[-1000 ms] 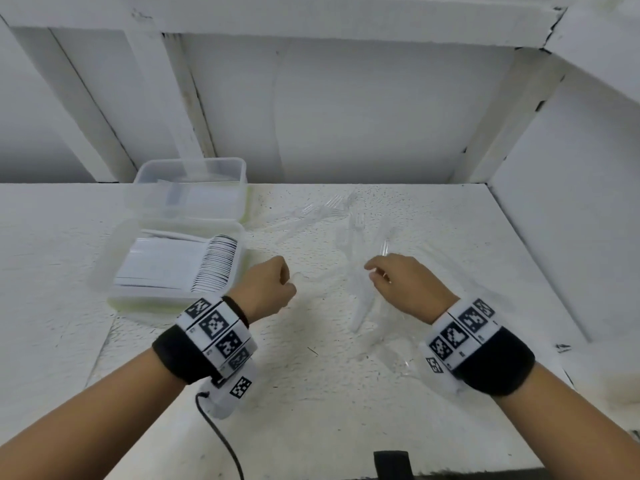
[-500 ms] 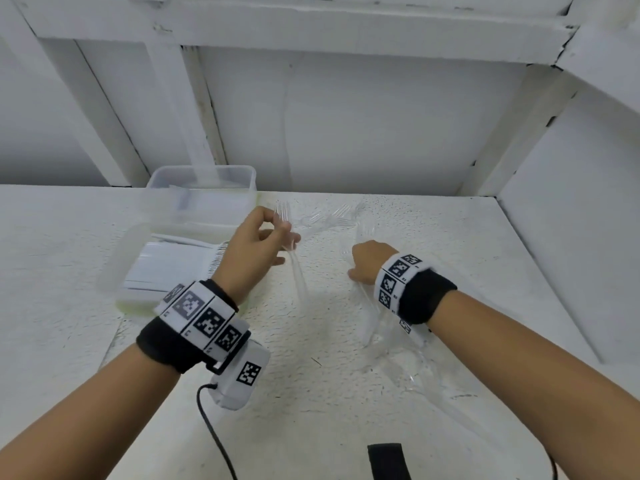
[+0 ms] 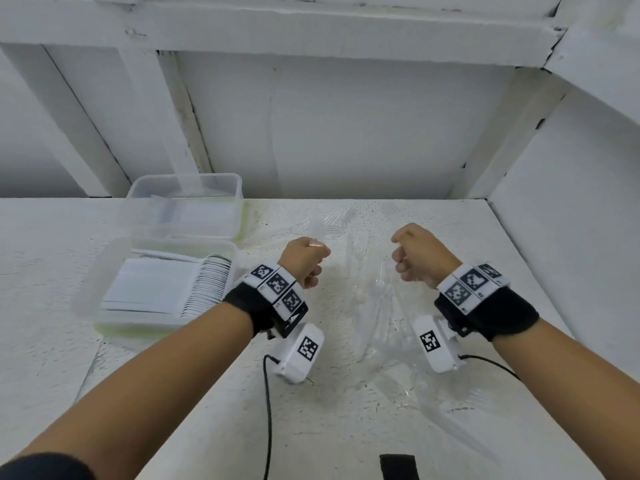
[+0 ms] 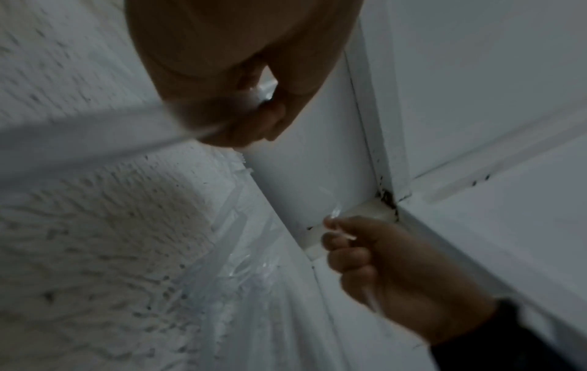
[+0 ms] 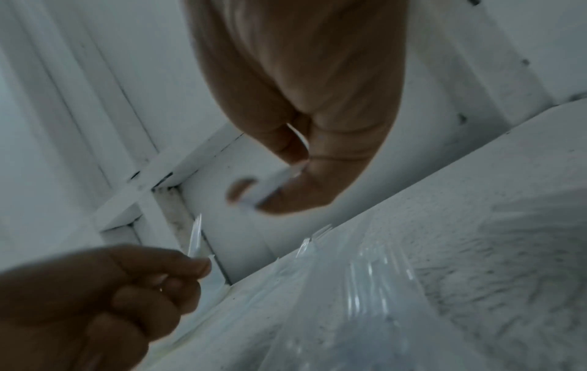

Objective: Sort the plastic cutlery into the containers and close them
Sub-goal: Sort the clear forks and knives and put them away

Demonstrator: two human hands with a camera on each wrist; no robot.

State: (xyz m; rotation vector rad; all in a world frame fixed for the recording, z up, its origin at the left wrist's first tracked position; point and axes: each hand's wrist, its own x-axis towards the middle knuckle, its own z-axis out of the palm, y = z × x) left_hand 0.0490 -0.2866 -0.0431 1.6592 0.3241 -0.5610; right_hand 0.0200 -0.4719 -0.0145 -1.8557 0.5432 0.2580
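Both fists are raised, knuckles up. The left hand [image 3: 304, 259] pinches a clear fork [image 5: 194, 238]; the right hand [image 3: 420, 256] pinches another piece [image 4: 333, 221]. Loose cutlery [image 3: 374, 306] lies between them; the containers [image 3: 187, 202] sit at ten o'clock.

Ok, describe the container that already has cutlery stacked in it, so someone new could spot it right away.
Start at the white table and look to its left side, where two clear tubs sit one behind the other. The near tub, beside the left hand, is the one. Unlike the far tub, it holds a tight row of white cutlery.
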